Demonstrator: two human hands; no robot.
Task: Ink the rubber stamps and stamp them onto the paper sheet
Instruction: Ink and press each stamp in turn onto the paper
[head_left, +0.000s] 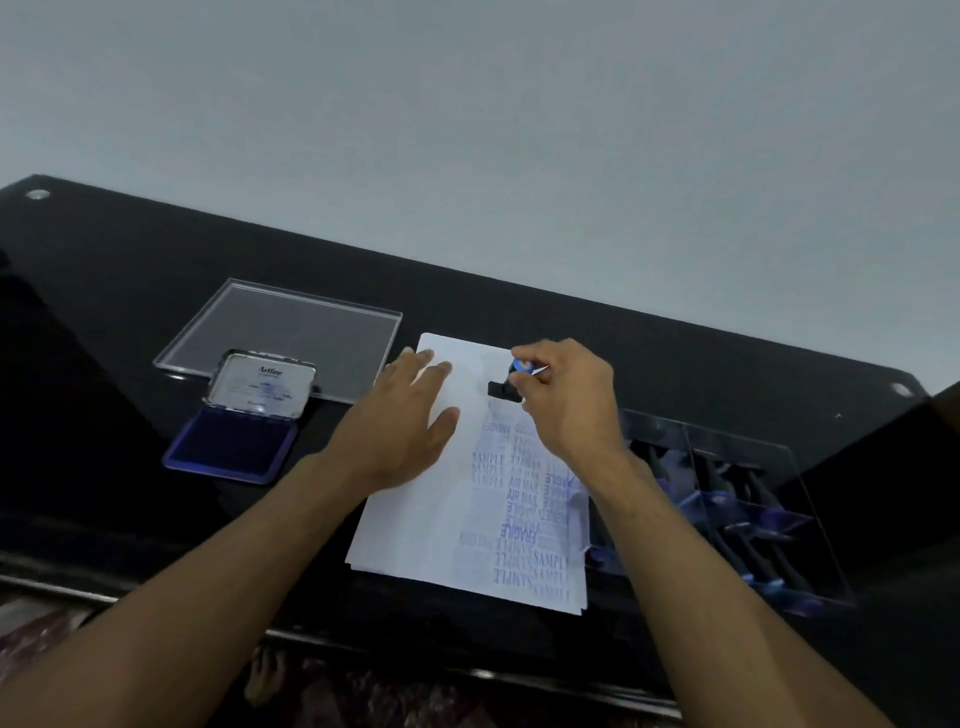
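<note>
Right hand (566, 400) pinching blue-handled rubber stamp (511, 382), black base down on upper part of paper sheet (415, 525). Left hand (402, 423) flat on sheet's left edge, fingers straight, slightly spread. Right half of sheet full of blue prints. Open ink pad (231, 447) left on black worktop (130, 270), clear tray (727, 499) of stamps right.

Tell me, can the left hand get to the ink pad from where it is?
Probably yes. The left hand lies flat on the paper sheet, holding nothing, and the open ink pad sits just to its left on the black table, with nothing between them.
</note>
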